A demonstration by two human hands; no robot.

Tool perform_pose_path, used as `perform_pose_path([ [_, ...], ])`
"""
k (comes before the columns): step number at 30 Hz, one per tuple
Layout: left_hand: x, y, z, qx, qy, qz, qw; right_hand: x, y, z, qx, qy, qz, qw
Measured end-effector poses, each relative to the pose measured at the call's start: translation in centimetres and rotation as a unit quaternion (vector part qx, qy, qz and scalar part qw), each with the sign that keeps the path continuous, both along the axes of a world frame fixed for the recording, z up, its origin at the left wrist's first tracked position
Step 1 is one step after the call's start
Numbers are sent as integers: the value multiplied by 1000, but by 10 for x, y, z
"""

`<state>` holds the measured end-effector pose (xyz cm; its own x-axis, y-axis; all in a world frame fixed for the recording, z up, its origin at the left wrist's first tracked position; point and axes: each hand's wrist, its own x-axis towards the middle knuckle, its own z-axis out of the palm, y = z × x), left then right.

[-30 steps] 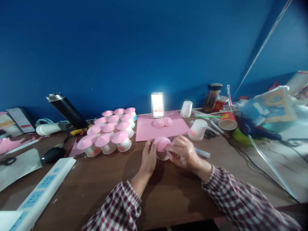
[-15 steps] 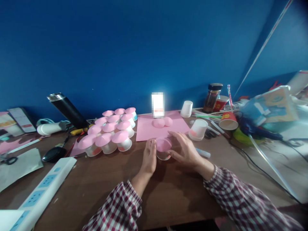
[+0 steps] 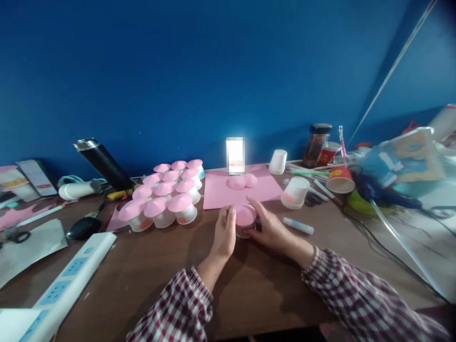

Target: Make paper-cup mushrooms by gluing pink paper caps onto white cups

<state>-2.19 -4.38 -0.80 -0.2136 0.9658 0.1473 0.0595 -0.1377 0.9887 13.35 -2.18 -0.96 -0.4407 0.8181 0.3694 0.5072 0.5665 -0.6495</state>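
A cup topped with a pink paper cone (image 3: 245,215) stands on the brown table between my hands. My left hand (image 3: 225,232) is closed against its left side, thumb at the cone's edge. On the right side, my right hand (image 3: 269,229) holds the cup and cone between thumb and fingers. Behind them lies a pink sheet (image 3: 217,190) with two loose pink cones (image 3: 236,182) on it. Several cups with pink cone tops (image 3: 156,207) stand in rows to the left.
Right of the hands are a glue stick or marker (image 3: 298,225), a white cup (image 3: 295,192) and another upside-down cup (image 3: 278,162). A power strip (image 3: 73,275), black mouse (image 3: 84,228) and black flask (image 3: 103,164) are at the left.
My right hand has closed in on the cone and cup, its fingers now nearer the rim. The cone's top looks flatter toward the camera, and the view has shifted slightly.
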Motion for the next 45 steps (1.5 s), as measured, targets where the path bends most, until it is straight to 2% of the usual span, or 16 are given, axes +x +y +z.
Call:
perform_pose_path([
  [4, -2, 4, -8, 17, 1, 21, 1000, 1, 2, 3, -8, 17, -28, 999],
  [11, -7, 12, -23, 43, -34, 52, 997, 1, 10, 11, 29, 54, -88, 994],
  [14, -8, 16, -28, 23, -36, 71, 997, -5, 14, 24, 46, 59, -108, 991],
  [18, -9, 23, -31, -15, -8, 74, 997, -23, 28, 49, 64, 84, -118, 987],
  [23, -10, 18, -25, 0, 70, 39, 997, -66, 57, 73, 39, 86, -106, 990],
  [27, -5, 9, -21, 35, 223, -19, 974, -107, 88, 77, 17, 106, -66, 992],
  [30, -1, 7, -21, 34, 268, -22, 963, -140, 115, 81, 7, 127, -43, 991],
  [33, 0, 5, -21, 42, 296, -19, 954, -174, 144, 88, -12, 121, -51, 991],
  [39, 2, -1, -22, 48, 308, -49, 949, -245, 188, 94, -18, 113, -41, 993],
  [45, -10, 8, -21, 1, 222, -88, 971, -300, 206, 86, -32, 86, -7, 996],
])
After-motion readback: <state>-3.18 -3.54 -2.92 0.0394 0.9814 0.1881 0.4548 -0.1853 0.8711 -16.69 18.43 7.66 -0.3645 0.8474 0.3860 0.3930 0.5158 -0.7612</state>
